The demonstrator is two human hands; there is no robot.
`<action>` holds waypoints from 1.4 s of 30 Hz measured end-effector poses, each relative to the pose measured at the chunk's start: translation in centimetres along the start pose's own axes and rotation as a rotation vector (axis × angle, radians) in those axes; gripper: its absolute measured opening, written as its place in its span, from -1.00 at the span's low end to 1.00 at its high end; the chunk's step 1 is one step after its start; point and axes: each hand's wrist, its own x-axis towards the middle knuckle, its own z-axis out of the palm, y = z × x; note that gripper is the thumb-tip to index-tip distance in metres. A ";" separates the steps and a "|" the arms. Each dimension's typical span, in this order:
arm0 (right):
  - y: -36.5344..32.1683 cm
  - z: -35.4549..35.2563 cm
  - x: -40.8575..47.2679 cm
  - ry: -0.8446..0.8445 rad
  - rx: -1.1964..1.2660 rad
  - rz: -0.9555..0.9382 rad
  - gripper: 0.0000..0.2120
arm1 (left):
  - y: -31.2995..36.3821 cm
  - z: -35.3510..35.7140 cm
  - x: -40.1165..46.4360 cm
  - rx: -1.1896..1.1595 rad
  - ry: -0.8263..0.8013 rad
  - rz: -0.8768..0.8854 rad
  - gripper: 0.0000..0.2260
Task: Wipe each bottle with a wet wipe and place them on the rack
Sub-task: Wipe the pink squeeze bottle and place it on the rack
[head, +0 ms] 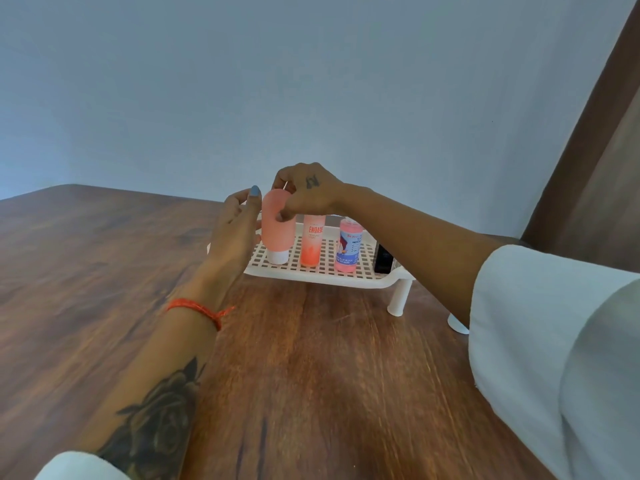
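A white slotted rack [322, 268] on short legs stands on the wooden table. Four bottles stand on it. At its left end a pink tube [273, 233] stands upside down on its white cap. To the right of it come an orange spray bottle [311, 244], a pink bottle with a blue label [349, 249] and a small black bottle [383, 259]. My right hand [306, 195] reaches over the rack and pinches the pink tube near its top. Just left of the tube is my left hand [235, 233], fingers straight and relaxed, holding nothing. No wet wipe is in view.
The brown wooden table [311, 375] stretches from the rack toward me. A pale blue wall rises behind the rack. A brown curtain [595, 150] hangs at the right edge. A small white object [457, 325] shows beside my right sleeve.
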 end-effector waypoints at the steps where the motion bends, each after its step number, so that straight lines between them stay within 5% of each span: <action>1: 0.0 0.0 0.0 0.000 0.001 -0.004 -0.65 | -0.1 0.0 0.0 0.007 -0.001 0.004 -0.62; 9: -0.2 -0.7 -0.5 -0.016 0.035 0.002 -0.64 | 0.1 -0.2 -0.7 0.070 0.056 0.087 -0.66; 16: 0.2 -3.4 -3.4 0.114 0.095 -0.019 -0.62 | 2.4 1.0 -3.6 0.242 0.081 0.376 -0.63; 33: 9.3 -6.8 -21.1 0.526 0.189 0.148 -0.66 | 3.3 10.9 -13.9 0.452 -0.521 0.632 -0.53; 42: 13.0 -1.1 -25.3 0.393 0.318 0.268 -0.34 | -1.6 12.7 -15.8 0.572 -0.529 0.585 -0.37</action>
